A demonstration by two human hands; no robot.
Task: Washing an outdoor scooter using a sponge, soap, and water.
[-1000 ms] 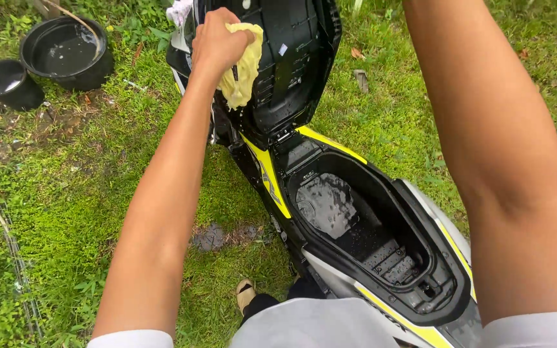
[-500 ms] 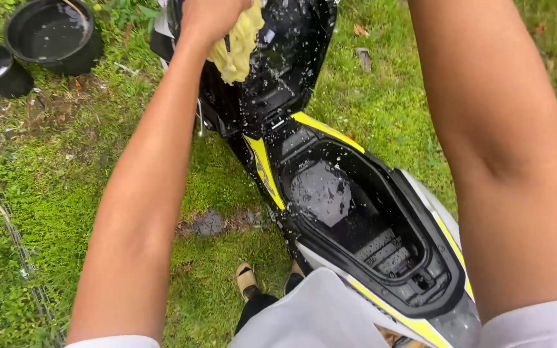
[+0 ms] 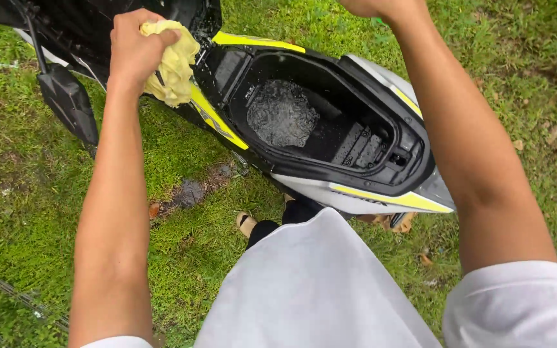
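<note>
**A hand squeezes a yellow cloth by an open scooter**

Green grass [image 3: 46,193] covers the ground all around. On it stands a black, yellow and silver scooter [image 3: 369,193]. Its black seat [image 3: 98,22] is lifted up at the top left. Under the seat is a deep black storage box [image 3: 320,119], open to the sky. Wet, bubbly water [image 3: 282,115] lies in the bottom of the box.

A white shirt [image 3: 317,290] fills the bottom middle. A foot in a tan sandal [image 3: 246,223] stands on the grass just beside the scooter. Near it is a small dark muddy patch [image 3: 191,191].

The left hand [image 3: 133,48] is closed tight around a soft, crumpled yellow cloth [image 3: 174,61]. The cloth bulges out from the fist and hangs down a little. It sits just in front of the lifted seat, near the scooter's yellow stripe [image 3: 217,119].

The right hand [image 3: 372,6] is up at the top edge, above the far side of the scooter. Most of it is cut off, so I cannot tell if it is open or closed.
</note>
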